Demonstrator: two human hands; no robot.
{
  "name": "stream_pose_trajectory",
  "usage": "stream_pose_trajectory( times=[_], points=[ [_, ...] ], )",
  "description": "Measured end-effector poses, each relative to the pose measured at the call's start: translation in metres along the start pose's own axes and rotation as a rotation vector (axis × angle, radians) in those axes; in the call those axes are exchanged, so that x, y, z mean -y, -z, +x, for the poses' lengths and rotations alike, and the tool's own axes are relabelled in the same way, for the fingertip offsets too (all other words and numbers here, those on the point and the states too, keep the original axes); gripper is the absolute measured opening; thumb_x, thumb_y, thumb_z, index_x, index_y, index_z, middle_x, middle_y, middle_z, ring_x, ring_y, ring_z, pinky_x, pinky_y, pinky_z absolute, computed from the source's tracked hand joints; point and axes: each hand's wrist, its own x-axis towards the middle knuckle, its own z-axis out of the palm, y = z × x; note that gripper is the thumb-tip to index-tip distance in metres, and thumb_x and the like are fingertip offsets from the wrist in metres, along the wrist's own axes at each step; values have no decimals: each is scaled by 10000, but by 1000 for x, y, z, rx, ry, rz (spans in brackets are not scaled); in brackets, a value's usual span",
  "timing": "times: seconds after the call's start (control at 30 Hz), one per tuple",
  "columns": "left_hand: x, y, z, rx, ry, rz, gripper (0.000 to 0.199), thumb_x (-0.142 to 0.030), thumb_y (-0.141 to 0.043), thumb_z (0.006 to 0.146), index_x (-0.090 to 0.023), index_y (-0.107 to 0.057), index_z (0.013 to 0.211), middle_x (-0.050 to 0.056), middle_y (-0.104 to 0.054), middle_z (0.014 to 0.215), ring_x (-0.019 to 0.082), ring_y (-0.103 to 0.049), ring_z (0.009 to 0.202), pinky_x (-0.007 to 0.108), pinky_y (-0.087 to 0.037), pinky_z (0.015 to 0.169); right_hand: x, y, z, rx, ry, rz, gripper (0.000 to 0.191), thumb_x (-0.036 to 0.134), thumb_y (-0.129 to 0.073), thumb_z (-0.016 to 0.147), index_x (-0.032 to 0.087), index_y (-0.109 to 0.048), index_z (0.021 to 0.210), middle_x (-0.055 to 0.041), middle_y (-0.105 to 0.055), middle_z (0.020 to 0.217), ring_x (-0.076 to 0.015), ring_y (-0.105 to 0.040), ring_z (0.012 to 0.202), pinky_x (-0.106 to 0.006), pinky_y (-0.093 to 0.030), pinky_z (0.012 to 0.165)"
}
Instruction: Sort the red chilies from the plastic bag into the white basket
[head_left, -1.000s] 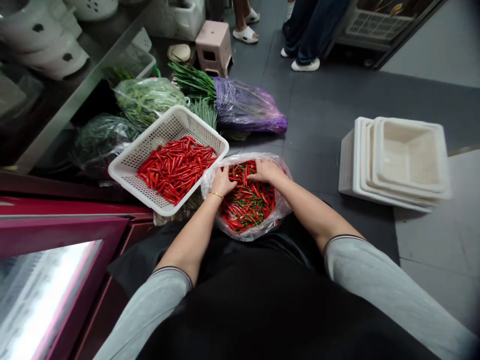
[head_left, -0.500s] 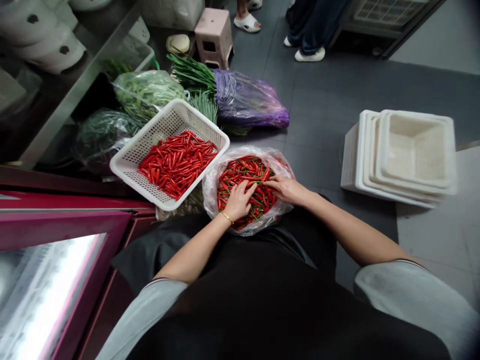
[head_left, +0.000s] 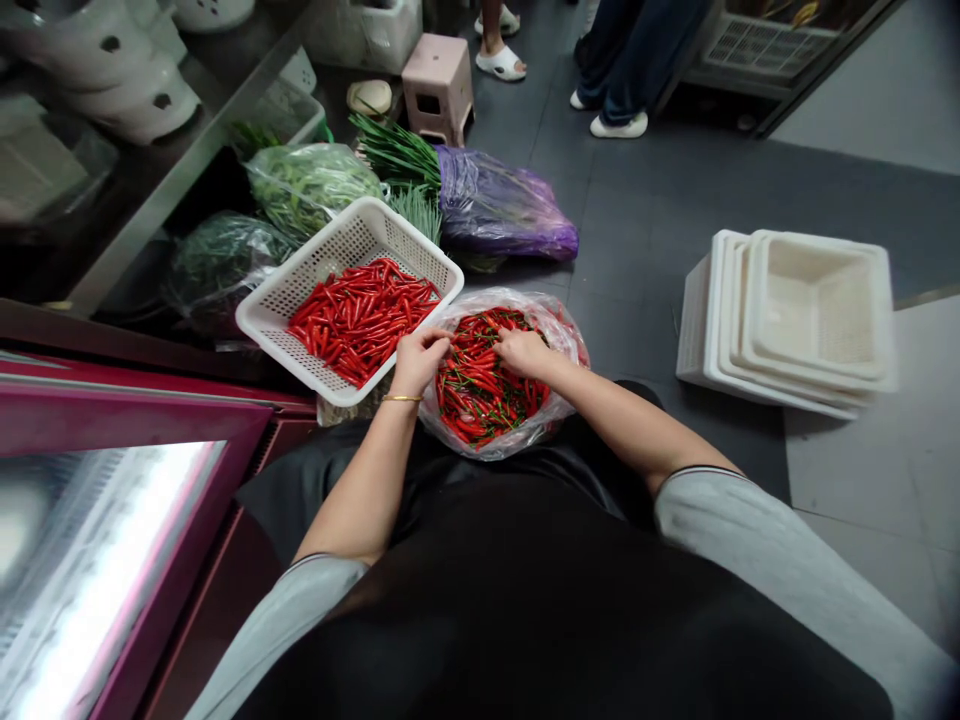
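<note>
A clear plastic bag [head_left: 480,450], its mouth spread wide, stands in front of my lap, full of red chili peppers [head_left: 487,385] with green stems. Over its left rim is my left hand [head_left: 420,360], thumb and fingers pinched together; what lies between them is too small to make out. My right hand [head_left: 523,353] reaches in from the right, its fingertips closed at a red chili among the others. Left of the bag, almost against it, a white perforated basket [head_left: 262,318] tilts a little and holds a heap of red chilies [head_left: 364,320], seemingly stemless.
Beyond the basket lie bagged greens [head_left: 311,185] and a purple-wrapped bundle of green stalks [head_left: 510,205]. A pink stool [head_left: 439,85] stands farther back. Stacked white baskets [head_left: 817,310] are at the right. Other people's legs [head_left: 626,60] show at the top. A glass-fronted cabinet [head_left: 142,480] is at left.
My left hand has moved left and up, from over the chilies to the bag's rim by the basket. My right hand has shifted left and slightly up, its fingers now curled in.
</note>
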Motion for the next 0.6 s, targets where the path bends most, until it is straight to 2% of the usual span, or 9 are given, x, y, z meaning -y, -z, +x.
stream_pose_trajectory(
  times=[0.1,0.2,0.27,0.3,0.43,0.47,0.6],
  points=[
    [1,-14,-5,68,-140,230,224,-245,-578,760,-157,-749,876,60,-739,834,181,-663,769,307,-529,754,-8,-2,-1,47,6,-34,340,160,-374,918,80,-694,1002,-178,-666,1006,-231,-619,886,-300,-400,718],
    [0,-28,-1,124,-281,432,231,-230,-549,817,-198,-760,906,64,-744,957,202,-669,901,333,-509,874,-21,8,-10,-65,-46,-2,375,237,-345,958,105,-691,1013,-158,-671,1012,-218,-610,892,-298,-393,751],
    [-1,-35,7,142,-312,532,247,-214,-537,832,-219,-762,932,60,-743,986,216,-667,934,344,-503,892,-20,14,-11,-133,-79,21,400,287,-324,975,137,-686,1055,-142,-664,1062,-215,-608,919,-295,-396,760],
    [-1,-38,11,145,-306,578,252,-206,-535,831,-227,-762,940,59,-743,989,225,-666,938,351,-503,889,-16,15,-9,-127,-88,24,399,300,-331,974,142,-686,1067,-140,-662,1074,-219,-612,925,-294,-401,755],
    [1,-42,20,164,-269,698,262,-211,-525,840,-215,-758,959,83,-737,999,251,-659,940,370,-504,872,6,8,8,101,-116,-13,333,265,-455,910,92,-692,1069,-179,-655,1078,-250,-635,913,-296,-421,708],
    [2,-42,20,179,-278,707,261,-227,-522,848,-208,-753,967,89,-733,1006,252,-656,944,368,-502,871,9,7,11,121,-109,-17,330,262,-476,897,92,-690,1082,-187,-647,1098,-256,-635,918,-298,-424,701],
    [0,-45,19,304,-397,733,285,-267,-497,878,-178,-697,1060,113,-705,1047,254,-633,984,377,-472,907,5,17,11,-31,-34,-12,333,265,-462,909,110,-694,1090,-195,-642,1104,-273,-608,962,-325,-421,757]
  ],
)
